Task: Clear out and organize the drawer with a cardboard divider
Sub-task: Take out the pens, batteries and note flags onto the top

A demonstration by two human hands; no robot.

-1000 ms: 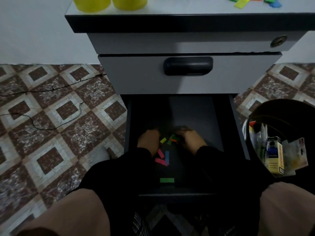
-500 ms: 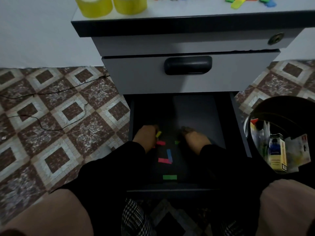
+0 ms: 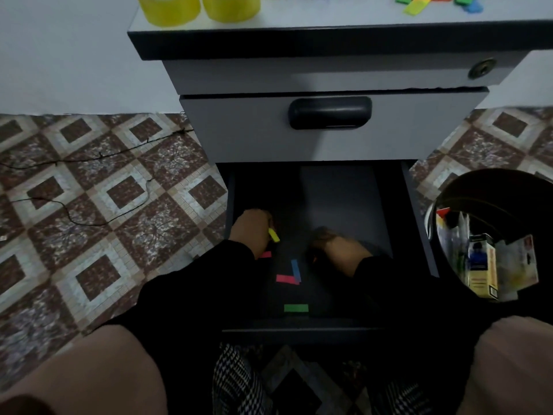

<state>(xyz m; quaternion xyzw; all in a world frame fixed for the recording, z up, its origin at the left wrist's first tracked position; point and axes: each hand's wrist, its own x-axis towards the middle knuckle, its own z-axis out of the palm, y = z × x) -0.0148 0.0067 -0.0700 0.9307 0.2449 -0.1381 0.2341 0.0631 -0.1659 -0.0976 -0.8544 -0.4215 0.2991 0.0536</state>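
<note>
in the dark drawer (image 3: 335,199), left hand (image 3: 250,230) pinches a yellow slip (image 3: 273,235); right hand's (image 3: 339,250) grip unclear.

Bottom drawer (image 3: 338,199): pulled fully out, dark interior, floor mostly bare toward the back. Small coloured paper strips lie scattered flat on the front half. Green strip (image 3: 296,307) sits nearest the front edge, lying crosswise. Red strip (image 3: 286,278) lies behind it, with a blue strip (image 3: 295,269) angled across its right end (touching or overlapping; cannot tell which). A pink strip (image 3: 265,254) lies further left, partly hidden at the sleeve edge. Yellow strip (image 3: 273,235) is tilted, off the floor, at the fingers of the left hand (image 3: 250,229).
</note>
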